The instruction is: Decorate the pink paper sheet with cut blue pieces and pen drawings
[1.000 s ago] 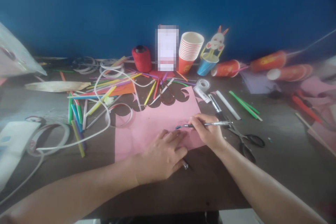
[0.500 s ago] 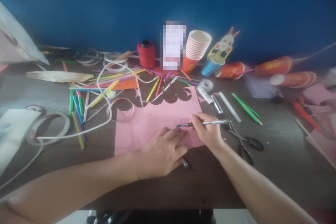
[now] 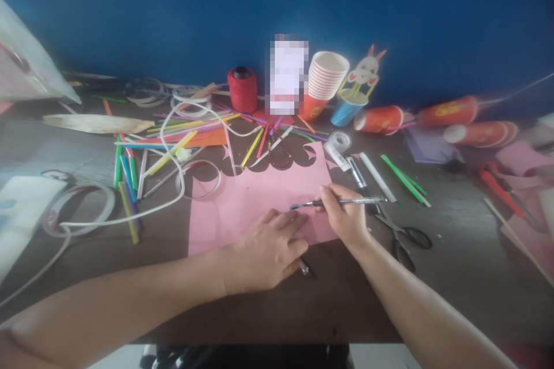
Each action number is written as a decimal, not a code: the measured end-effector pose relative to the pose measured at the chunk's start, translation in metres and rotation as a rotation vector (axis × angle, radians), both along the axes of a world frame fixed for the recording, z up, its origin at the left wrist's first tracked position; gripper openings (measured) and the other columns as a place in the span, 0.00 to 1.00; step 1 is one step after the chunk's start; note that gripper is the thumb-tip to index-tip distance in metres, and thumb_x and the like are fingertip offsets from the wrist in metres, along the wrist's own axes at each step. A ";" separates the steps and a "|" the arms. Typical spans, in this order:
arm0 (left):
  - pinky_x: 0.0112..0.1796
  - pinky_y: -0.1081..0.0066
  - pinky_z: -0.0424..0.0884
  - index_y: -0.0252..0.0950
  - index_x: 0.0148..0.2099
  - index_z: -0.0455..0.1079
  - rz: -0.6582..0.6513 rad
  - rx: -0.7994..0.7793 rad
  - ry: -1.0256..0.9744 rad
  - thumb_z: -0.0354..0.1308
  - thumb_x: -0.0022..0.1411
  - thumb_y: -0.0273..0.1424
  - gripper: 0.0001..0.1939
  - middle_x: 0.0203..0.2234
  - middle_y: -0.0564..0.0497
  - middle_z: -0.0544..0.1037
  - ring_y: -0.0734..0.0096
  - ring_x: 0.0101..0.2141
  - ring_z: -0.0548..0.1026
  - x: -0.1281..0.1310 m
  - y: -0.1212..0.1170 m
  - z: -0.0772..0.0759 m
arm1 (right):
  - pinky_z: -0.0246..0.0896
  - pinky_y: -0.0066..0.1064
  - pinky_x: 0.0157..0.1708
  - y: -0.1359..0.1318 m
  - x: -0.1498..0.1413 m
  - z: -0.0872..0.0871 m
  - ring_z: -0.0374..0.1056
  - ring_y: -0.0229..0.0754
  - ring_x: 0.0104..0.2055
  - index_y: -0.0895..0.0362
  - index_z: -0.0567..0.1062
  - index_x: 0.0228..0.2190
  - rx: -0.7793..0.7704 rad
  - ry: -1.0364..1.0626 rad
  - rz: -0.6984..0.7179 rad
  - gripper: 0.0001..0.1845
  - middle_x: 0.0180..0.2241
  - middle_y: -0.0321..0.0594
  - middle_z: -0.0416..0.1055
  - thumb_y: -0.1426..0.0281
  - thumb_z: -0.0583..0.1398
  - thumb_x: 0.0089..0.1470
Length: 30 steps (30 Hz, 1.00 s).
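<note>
A sheet of pink paper (image 3: 229, 202) with a scalloped far edge lies in front of me. My left hand (image 3: 272, 248) rests flat on its near part, fingers stretched out. Pinched in my right hand (image 3: 346, 213) is a slim pen (image 3: 352, 201), held nearly level. The pen's tip meets a small dark blue mark (image 3: 296, 207) on the paper, just beyond my left fingertips. Partly under my left hand, another pen-like object (image 3: 304, 267) shows only its end. Black-handled scissors (image 3: 402, 233) lie to the right of my right hand.
Drinking straws (image 3: 186, 130), a white cable (image 3: 173, 202) and red thread (image 3: 243, 92) spread across the left and back. Paper cups (image 3: 324, 81), a rabbit figure on a blue cup (image 3: 350, 106) and tape (image 3: 340, 141) stand behind. Pink scraps (image 3: 526, 225) lie far right.
My right hand and the pen have shifted very slightly to the right. My left hand stays in place on the paper.
</note>
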State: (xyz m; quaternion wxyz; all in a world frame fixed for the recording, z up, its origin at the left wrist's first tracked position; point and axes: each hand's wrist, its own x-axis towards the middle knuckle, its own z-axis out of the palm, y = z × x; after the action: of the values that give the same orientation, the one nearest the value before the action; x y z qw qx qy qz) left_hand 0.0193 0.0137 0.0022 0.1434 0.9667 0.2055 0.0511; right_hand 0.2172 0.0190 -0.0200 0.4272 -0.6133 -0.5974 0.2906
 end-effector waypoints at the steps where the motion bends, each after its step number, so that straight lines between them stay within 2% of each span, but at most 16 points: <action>1: 0.49 0.53 0.58 0.35 0.44 0.65 0.002 0.001 -0.006 0.49 0.62 0.37 0.13 0.58 0.39 0.58 0.50 0.56 0.57 0.000 0.000 0.000 | 0.61 0.26 0.25 0.000 0.000 -0.001 0.68 0.36 0.22 0.57 0.69 0.21 -0.004 0.005 0.001 0.15 0.20 0.35 0.68 0.65 0.54 0.57; 12: 0.49 0.52 0.58 0.35 0.45 0.65 0.003 0.006 0.010 0.50 0.61 0.38 0.14 0.58 0.39 0.58 0.49 0.56 0.57 0.000 0.000 -0.001 | 0.60 0.26 0.23 0.001 -0.002 0.001 0.64 0.35 0.19 0.57 0.70 0.20 -0.013 -0.048 0.022 0.17 0.17 0.34 0.66 0.62 0.54 0.56; 22: 0.49 0.52 0.58 0.35 0.44 0.65 -0.003 -0.008 0.021 0.47 0.63 0.38 0.14 0.59 0.39 0.56 0.49 0.57 0.56 -0.001 0.000 0.001 | 0.62 0.26 0.23 0.001 -0.001 0.002 0.67 0.36 0.21 0.57 0.70 0.21 0.007 0.032 -0.033 0.17 0.18 0.35 0.68 0.62 0.53 0.57; 30: 0.49 0.53 0.58 0.35 0.44 0.65 0.005 -0.008 0.010 0.48 0.62 0.38 0.14 0.58 0.39 0.58 0.50 0.57 0.57 0.001 0.001 0.000 | 0.60 0.26 0.23 0.002 -0.001 0.001 0.64 0.35 0.20 0.56 0.68 0.18 -0.024 -0.047 0.018 0.18 0.17 0.34 0.66 0.62 0.54 0.56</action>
State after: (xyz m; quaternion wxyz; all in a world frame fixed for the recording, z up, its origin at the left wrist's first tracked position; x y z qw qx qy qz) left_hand 0.0198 0.0145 0.0025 0.1464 0.9658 0.2090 0.0459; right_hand 0.2165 0.0205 -0.0190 0.4031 -0.6197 -0.6091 0.2871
